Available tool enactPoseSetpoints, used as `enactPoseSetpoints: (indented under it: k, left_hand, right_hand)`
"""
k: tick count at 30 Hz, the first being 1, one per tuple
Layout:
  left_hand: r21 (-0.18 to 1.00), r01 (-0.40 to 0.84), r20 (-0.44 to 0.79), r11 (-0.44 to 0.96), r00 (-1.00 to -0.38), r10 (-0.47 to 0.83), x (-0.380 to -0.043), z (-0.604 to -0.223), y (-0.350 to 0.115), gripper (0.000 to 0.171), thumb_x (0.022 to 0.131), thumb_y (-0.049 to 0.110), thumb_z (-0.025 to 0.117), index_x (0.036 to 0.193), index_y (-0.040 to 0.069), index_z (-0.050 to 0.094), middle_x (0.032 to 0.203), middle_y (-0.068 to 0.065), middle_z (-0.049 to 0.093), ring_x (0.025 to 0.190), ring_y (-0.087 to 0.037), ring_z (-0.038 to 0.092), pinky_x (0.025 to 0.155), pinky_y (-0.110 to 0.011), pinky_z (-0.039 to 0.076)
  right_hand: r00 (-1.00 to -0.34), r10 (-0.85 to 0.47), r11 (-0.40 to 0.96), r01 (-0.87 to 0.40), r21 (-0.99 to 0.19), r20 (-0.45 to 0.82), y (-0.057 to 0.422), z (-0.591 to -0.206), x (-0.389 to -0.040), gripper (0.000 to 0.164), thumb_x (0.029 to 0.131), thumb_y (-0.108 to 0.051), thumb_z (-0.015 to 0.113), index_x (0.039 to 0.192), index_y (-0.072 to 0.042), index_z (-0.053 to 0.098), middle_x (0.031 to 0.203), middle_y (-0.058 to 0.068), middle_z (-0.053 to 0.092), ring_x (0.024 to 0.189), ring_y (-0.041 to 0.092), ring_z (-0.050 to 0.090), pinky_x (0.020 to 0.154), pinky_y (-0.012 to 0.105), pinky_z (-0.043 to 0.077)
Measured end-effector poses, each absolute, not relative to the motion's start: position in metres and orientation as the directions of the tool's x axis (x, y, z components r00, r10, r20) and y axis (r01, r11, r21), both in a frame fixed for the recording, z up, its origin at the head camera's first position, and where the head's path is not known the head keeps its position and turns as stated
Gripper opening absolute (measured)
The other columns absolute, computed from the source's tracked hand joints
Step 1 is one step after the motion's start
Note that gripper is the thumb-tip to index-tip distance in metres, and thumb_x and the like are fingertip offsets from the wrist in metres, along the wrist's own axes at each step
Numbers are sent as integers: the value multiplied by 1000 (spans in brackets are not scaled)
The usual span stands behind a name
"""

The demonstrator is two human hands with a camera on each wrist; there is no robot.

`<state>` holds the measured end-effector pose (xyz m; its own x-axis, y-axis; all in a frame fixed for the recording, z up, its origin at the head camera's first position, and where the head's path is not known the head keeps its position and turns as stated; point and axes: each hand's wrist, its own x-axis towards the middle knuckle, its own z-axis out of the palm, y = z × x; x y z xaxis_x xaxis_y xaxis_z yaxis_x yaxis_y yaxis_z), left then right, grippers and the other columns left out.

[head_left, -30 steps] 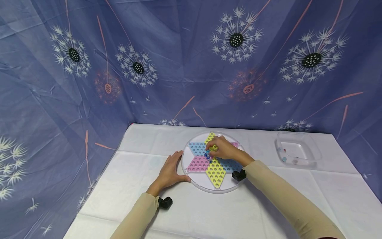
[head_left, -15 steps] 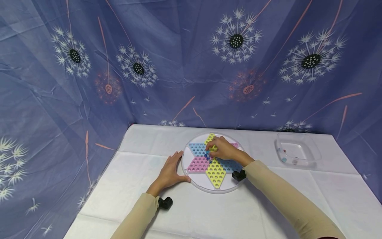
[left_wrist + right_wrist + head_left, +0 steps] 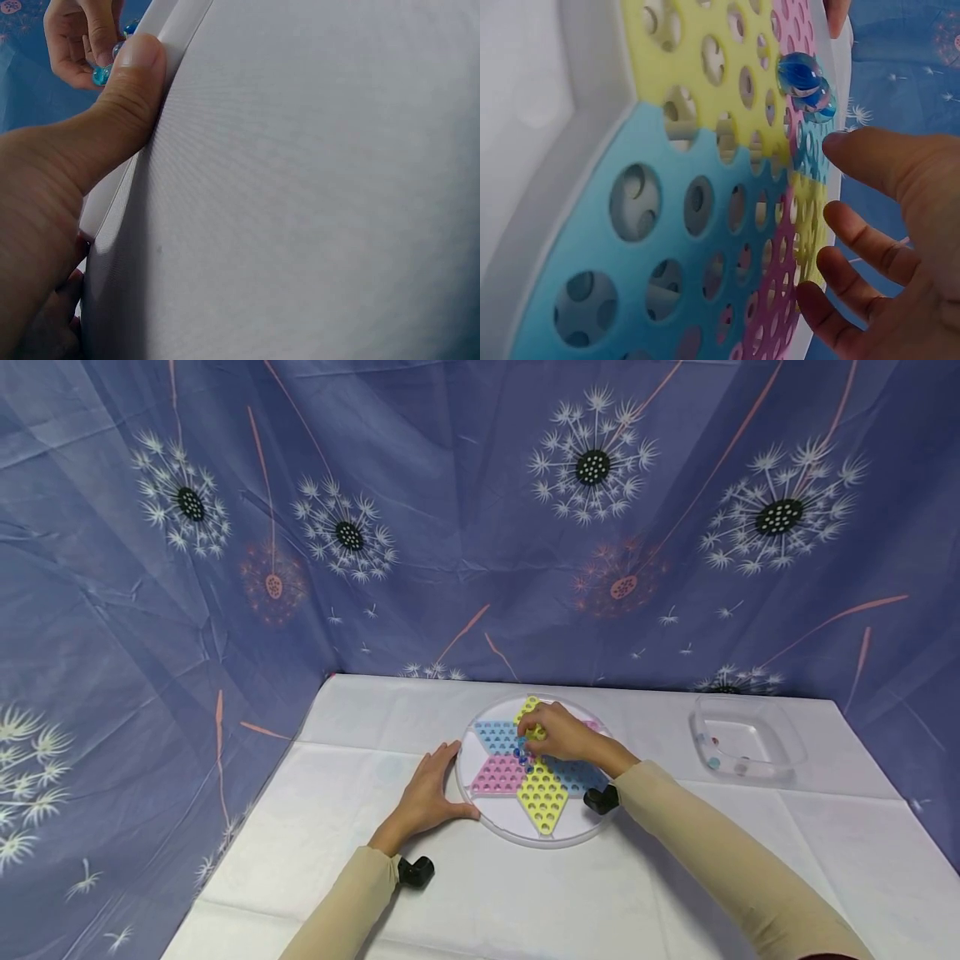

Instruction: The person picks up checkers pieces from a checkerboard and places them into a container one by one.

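Note:
A round Chinese checkers board [image 3: 495, 822] with a coloured star of holes lies on the white table. My left hand [image 3: 425, 793] is spread along its left rim, the thumb [image 3: 135, 82] on the rim at the front. My right hand [image 3: 558, 732] is over the star's middle, thumb and forefinger pinched at a teal glass marble [image 3: 100, 76]. In the right wrist view, its other fingers [image 3: 855, 277] hang loosely bent beside the board. Blue swirled marbles [image 3: 800, 73] sit close by the thumb tip; part of the board's far side is hidden by the hand.
A clear plastic box [image 3: 783, 772] with several marbles at its bottom stands at the right rear of the table. Behind the table hangs a blue curtain [image 3: 450, 527] with dandelion print. Black wrist cameras [image 3: 417, 872] protrude from both sleeves.
The view has tipped up very slightly. Both hands, the board and the marbles look the same as before.

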<state>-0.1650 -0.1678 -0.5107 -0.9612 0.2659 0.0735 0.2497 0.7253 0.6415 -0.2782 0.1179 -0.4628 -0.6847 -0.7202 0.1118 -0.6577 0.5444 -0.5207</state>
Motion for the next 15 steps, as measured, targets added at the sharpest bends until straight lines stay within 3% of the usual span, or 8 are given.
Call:
enactPoseSetpoints:
  k: [8, 15]
  left_hand:
    - [638, 256, 75, 726, -959, 272, -166, -512, -169, 126, 63, 51, 96, 162, 8, 30, 165, -14, 33, 156, -31, 22, 130, -44, 10]
    - [638, 255, 76, 726, -960, 270, -166, -511, -168, 126, 62, 49, 97, 161, 8, 31, 165, -14, 33, 155, -31, 22, 130, -43, 10]
  right_hand:
    - [-653, -725, 480, -706, -520, 218, 119, -457, -277, 17, 92, -9, 75, 108, -5, 75, 105, 8, 70, 95, 29, 60, 98, 56, 46]
    - [-694, -683, 482, -662, -574, 228, 118, -454, -278, 19, 93, -11, 76, 111, -5, 74, 108, 13, 68, 102, 32, 60, 93, 54, 49]
